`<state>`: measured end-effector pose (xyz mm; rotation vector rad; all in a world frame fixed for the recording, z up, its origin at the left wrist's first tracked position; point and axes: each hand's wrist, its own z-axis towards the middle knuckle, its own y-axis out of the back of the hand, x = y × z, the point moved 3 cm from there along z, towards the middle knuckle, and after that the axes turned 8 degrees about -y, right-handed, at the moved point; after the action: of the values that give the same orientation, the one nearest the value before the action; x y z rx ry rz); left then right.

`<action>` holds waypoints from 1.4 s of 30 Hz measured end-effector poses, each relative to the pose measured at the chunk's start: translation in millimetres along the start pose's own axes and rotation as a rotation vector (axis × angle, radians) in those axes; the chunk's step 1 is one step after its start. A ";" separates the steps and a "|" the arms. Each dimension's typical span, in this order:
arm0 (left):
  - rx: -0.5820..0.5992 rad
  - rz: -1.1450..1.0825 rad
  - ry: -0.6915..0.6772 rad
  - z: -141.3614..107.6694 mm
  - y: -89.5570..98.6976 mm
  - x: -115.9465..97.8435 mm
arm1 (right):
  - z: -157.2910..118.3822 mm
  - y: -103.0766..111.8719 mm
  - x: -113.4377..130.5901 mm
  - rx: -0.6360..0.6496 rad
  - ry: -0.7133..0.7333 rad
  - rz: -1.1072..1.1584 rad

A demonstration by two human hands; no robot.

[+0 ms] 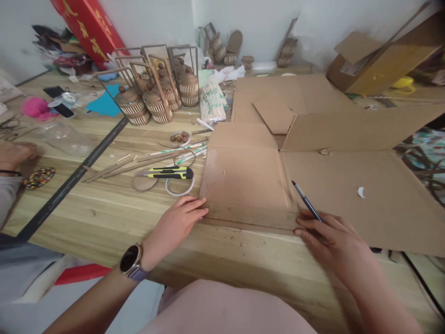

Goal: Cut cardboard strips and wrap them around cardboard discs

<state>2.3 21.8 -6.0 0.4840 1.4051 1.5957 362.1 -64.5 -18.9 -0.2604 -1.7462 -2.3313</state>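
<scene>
Pink shirt (222, 308), wooden table (114, 208), pale wall (243, 16), left fingers (195, 204) spread on cardboard (250, 215), right fingers (314, 224) apparently pinching pen (306, 200)

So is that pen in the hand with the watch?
No, the pen is in the right hand, while the watch is on the wrist of the left hand.
</scene>
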 end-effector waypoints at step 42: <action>-0.033 0.065 -0.017 -7.1 -5.1 -5.0 | 5.6 2.3 6.9 0.013 0.003 0.041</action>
<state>1.2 13.3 -11.3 0.5280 1.3603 1.6605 356.2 -60.2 -13.3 -0.2871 -1.7380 -2.2895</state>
